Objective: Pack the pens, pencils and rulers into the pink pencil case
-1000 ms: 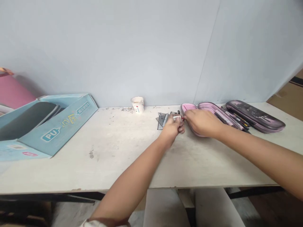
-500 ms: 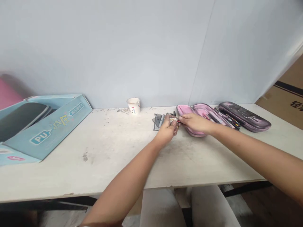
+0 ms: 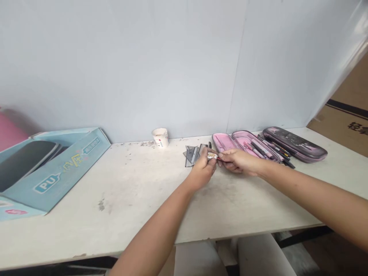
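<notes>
My left hand [image 3: 203, 169] is closed around a small white pencil sharpener [image 3: 212, 155] with a patterned side, partly covered by the fingers. My right hand [image 3: 234, 160] pinches a thin red-and-black pencil [image 3: 220, 158]. The pencil's near end meets the sharpener; its tip is out of sight. Just beyond my left hand lie grey see-through rulers [image 3: 191, 155], one a triangle. Behind my right hand an open pink pencil case [image 3: 222, 142] holds several pens and markers [image 3: 258, 149].
A dark pencil case [image 3: 296, 143] lies at the back right beside loose pens [image 3: 284, 155]. Near the wall stands a paper cup [image 3: 160, 138] with dark crumbs around it. To the left is a blue box [image 3: 69, 165] with a dark case [image 3: 25, 163] inside. The table's front edge [image 3: 201, 239] is above my legs.
The view has tilted slightly, so the table things sit lower in the picture. Both hands stay together on the sharpener and pencil; the right fingers have turned and curl more underneath.
</notes>
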Demonstrator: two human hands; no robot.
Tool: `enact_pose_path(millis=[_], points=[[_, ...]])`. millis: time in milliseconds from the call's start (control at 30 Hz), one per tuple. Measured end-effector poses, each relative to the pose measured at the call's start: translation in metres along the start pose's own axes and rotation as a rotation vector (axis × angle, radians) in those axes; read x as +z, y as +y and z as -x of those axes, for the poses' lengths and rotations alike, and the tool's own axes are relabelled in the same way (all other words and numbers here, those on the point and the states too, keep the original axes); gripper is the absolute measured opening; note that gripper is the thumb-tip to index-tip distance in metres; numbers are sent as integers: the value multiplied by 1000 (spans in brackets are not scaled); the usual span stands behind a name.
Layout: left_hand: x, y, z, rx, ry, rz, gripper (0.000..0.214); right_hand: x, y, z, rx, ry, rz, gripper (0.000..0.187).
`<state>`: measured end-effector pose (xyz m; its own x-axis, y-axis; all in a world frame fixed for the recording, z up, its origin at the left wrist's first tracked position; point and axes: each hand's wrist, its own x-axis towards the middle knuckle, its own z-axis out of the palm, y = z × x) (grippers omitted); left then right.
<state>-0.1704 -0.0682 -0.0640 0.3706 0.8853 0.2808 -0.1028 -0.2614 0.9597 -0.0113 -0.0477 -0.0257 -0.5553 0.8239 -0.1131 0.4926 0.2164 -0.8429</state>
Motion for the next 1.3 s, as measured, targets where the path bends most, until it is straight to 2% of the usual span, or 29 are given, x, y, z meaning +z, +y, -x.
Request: enact_pose_path(millis=[100, 167, 233, 267, 333, 433, 500, 567, 633, 700, 767, 800, 867, 1000, 1033, 1067, 1200, 1300], points=[[3, -1, -3, -56, 95, 203, 18, 10, -2, 5, -200, 290, 546, 27], [4, 0, -3, -76, 126, 325, 17, 16, -6, 7, -323, 348, 890, 21], [3, 2, -1, -65, 117, 352, 18, 18, -10, 6, -338, 334, 1024, 21], [2, 3, 0, -44, 108, 331, 19, 17, -11, 4, -315, 325, 1001, 20], [0, 3, 1, 7, 88, 240, 20, 12, -12, -2, -239, 278, 781, 20], [-4, -1, 1, 51, 48, 53, 21, 1, -7, -8, -72, 36, 270, 32], [-4, -5, 0, 40, 33, -19, 22, -3, -4, -9, 20, -72, 81, 33], [-2, -6, -2, 21, 62, 0, 22, -3, -4, -7, 5, 2, 150, 32], [0, -6, -4, 7, 121, 91, 22, 2, -7, -2, -97, 191, 424, 28], [1, -4, -4, -12, 156, 194, 23, 9, -9, 2, -216, 315, 735, 19], [1, -4, -3, -39, 153, 244, 23, 14, -9, 3, -269, 330, 909, 19], [0, -5, -3, -46, 147, 237, 24, 14, -7, 2, -267, 314, 919, 19], [-2, -7, -2, -46, 132, 167, 23, 12, -2, -3, -235, 279, 801, 19], [-5, -9, -1, -28, 122, 9, 22, -3, 17, -12, -205, 90, 367, 29], [-6, -8, -1, -24, 134, 7, 22, -6, 22, -14, -201, 76, 298, 29], [-7, -7, -2, -21, 149, 26, 22, -9, 28, -15, -201, 102, 241, 29], [-7, -2, -3, -29, 218, 192, 26, -6, 46, -17, -218, 399, -64, 19], [-3, -4, -4, -46, 227, 269, 30, 6, 52, -16, -238, 403, -166, 23]])
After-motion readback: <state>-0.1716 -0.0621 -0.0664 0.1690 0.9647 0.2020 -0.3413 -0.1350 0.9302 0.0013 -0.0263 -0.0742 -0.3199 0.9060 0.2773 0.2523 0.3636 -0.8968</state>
